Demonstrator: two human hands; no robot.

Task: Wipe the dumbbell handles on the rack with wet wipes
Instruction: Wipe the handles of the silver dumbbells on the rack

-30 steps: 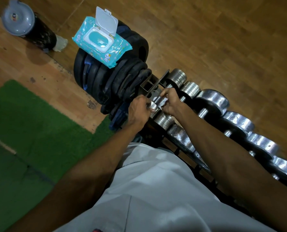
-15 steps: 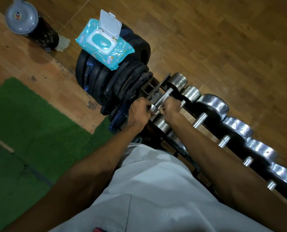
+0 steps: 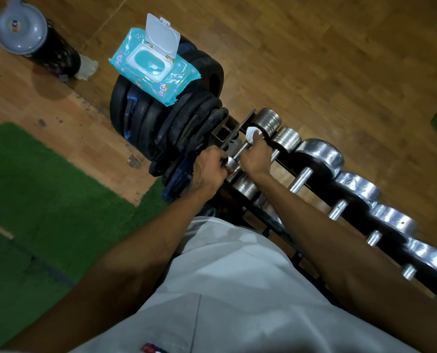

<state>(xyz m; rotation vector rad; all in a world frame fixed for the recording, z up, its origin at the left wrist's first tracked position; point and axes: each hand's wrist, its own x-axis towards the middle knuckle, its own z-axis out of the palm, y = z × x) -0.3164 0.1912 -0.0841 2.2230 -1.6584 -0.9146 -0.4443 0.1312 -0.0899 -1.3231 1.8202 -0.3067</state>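
Observation:
A row of chrome dumbbells [image 3: 322, 156] lies on a black rack [image 3: 299, 253] running to the lower right. My left hand [image 3: 208, 166] grips the near head of the first, smallest dumbbell [image 3: 269, 122]. My right hand [image 3: 255, 155] is curled round that dumbbell's handle [image 3: 239, 154] and holds a white wet wipe [image 3: 252, 135], which sticks out at the far end of the handle. A turquoise pack of wet wipes [image 3: 153, 67] lies with its lid flipped up on top of a stack of black weight plates [image 3: 166, 118].
A black bottle with a grey lid [image 3: 33, 39] stands on the wooden floor at the top left. Green turf [image 3: 46, 200] covers the floor to my left. My light grey shorts [image 3: 237, 289] fill the lower middle.
My right hand has slid along the first dumbbell's handle away from me, and the white wipe now shows past my fingers. My left hand has stayed on the near head.

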